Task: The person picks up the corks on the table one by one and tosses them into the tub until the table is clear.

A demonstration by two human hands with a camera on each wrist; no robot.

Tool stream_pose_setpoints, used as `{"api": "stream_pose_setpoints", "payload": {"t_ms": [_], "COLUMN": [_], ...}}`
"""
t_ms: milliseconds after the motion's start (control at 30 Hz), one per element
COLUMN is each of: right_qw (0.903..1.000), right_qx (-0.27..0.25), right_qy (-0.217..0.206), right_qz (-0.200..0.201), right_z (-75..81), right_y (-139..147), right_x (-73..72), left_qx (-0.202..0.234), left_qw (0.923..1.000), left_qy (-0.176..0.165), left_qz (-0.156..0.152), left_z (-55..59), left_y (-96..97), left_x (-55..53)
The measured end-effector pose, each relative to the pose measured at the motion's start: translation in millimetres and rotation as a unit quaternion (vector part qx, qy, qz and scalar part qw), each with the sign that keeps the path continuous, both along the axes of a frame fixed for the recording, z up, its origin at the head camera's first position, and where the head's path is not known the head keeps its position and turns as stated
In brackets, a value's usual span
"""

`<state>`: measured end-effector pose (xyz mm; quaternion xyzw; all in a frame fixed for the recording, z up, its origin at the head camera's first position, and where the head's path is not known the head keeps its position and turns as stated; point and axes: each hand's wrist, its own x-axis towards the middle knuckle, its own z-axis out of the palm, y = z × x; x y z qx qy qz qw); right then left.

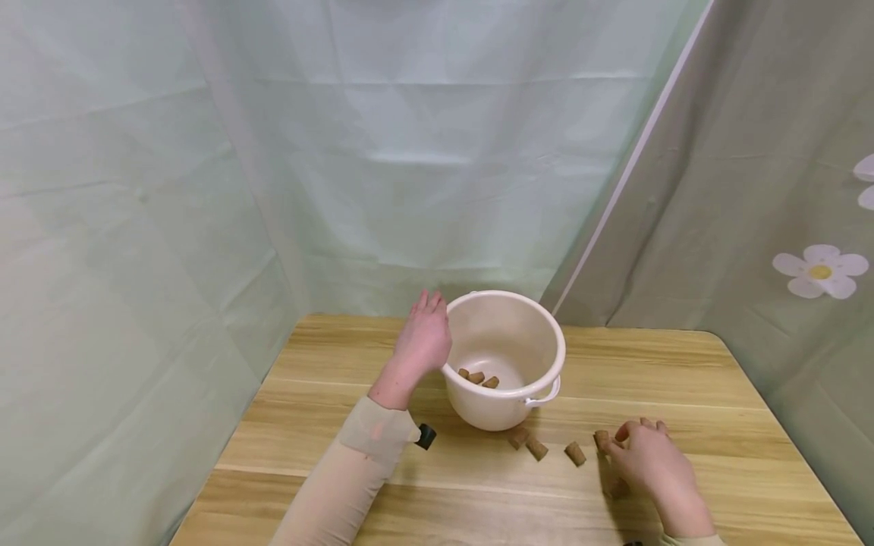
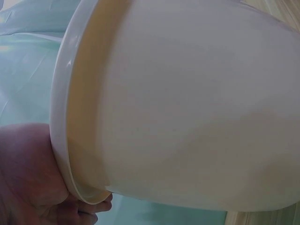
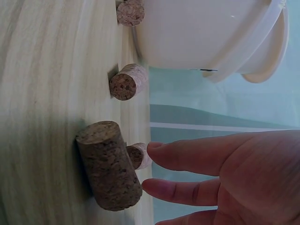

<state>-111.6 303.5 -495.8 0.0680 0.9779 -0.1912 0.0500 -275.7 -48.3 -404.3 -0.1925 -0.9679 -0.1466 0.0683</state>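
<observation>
Head view has a pale plastic bucket standing on the table between the two hands, its mouth turned up within easy reach, presumably so that small things can go in. Left hand lies over the near-left rim, most likely to steady it; its fingers are close together and hook over the lip, though I cannot tell where the thumb sits. Right hand is low over the wood, thumb and forefinger apart and fairly straight, with a cork at their tips; whether they touch it I cannot tell. Another cork lies on its side just beside these fingers, and more loose corks trail along the table toward the bucket's foot. Three corks show on the bucket's floor. All are stubby cylinders of speckled, grainy brown, with flat ends and a matte look. Against them the bucket is smooth and faintly glossy, with a rounded, thickened rim and a slim white handle lowered against its side.
</observation>
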Motion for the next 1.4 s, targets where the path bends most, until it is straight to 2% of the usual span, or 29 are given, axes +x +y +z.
{"api": "stream_pose_setpoints", "payload": {"t_ms": [467,733,1400], "right_qw": [0.9999,0.9997,0.9995], "right_qx": [0.012,0.006,0.014], "right_qy": [-0.001,-0.002,-0.003], "right_qz": [0.009,0.023,0.028], "right_z": [-6.9,-6.6,-12.5], "right_y": [0,-1,-6], "right_x": [-5.8,-6.0,-5.6], "left_qx": [-0.009,0.000,0.000], "left_qw": [1.0000,1.0000,1.0000], "left_qy": [0.004,-0.002,0.001], "left_qz": [0.002,0.004,0.006], "left_z": [0.7,0.4,-1.7], "left_y": [1.1,1.1,1.0], "left_x": [-2.0,-1.9,-0.9]}}
